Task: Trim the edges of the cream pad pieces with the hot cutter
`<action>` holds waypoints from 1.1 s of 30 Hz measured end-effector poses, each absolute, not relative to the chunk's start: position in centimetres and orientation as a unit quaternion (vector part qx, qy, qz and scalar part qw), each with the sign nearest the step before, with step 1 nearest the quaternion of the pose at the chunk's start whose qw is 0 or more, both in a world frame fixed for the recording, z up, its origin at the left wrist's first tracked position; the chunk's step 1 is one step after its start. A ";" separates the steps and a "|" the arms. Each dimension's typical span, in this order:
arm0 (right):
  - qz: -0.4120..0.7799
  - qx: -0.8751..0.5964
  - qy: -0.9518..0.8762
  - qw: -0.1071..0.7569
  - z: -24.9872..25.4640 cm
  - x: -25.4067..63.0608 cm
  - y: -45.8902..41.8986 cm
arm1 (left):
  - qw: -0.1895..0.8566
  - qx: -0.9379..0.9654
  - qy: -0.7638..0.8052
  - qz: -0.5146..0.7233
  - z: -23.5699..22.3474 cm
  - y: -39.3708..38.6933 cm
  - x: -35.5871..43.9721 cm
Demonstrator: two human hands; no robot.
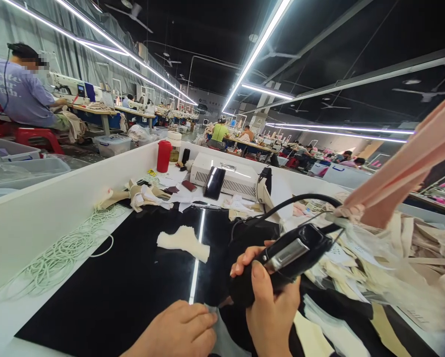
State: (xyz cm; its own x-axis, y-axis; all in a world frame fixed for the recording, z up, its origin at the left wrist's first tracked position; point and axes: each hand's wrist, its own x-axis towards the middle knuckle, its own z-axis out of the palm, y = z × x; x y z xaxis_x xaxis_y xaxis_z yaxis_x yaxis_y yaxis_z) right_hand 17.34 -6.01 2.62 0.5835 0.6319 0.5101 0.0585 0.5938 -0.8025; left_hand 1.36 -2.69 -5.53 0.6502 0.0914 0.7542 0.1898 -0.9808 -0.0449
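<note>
My right hand (pixel 269 297) is wrapped round a black corded hand-held power tool (pixel 294 253) with a silver plate on its side. Its dark lower end blends into the black around it, so its exact kind is unclear. My left hand (pixel 185 327) rests low on the shiny black work surface (pixel 114 277), fingers curled together at the edge of a thin grey fabric piece (pixel 225 332). Beyond it lies a cream fabric piece (pixel 185 241), apart from both hands. A thick black cable (pixel 300 198) arches up behind the tool.
Pale green cord (pixel 66 248) lies tangled at left. A white machine (pixel 222 173), a phone (pixel 215 182) and a red container (pixel 164 156) stand at the back. Beige fabric scraps (pixel 419 243) pile up at right beneath hanging pink cloth (pixel 401 163). A person (pixel 29 94) sits sewing at far left.
</note>
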 end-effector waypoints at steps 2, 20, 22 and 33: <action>0.189 -0.406 -0.414 0.792 2.7 17.2 -6.0 | 0.058 -0.906 -0.078 -0.413 -5.3 -2.7 1.4; 0.207 -0.400 -0.415 0.791 2.5 16.4 -5.5 | 0.102 -0.893 -0.075 -0.433 -5.9 -2.9 1.4; 0.211 -0.396 -0.414 0.792 2.5 16.1 -5.3 | 0.108 -0.892 -0.075 -0.433 -6.1 -2.9 1.4; 0.226 -0.404 -0.414 0.784 3.1 15.9 -5.2 | 0.098 -0.895 -0.079 -0.428 -6.2 -2.9 1.6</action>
State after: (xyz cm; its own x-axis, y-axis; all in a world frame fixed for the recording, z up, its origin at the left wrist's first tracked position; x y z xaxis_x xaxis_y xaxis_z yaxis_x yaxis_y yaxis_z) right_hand 15.91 -5.17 3.09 0.5552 0.6890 0.4659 -0.0207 0.5714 -0.8204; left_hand 1.62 -2.90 -6.18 0.6204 0.0584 0.7821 0.2258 -0.9683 -0.1068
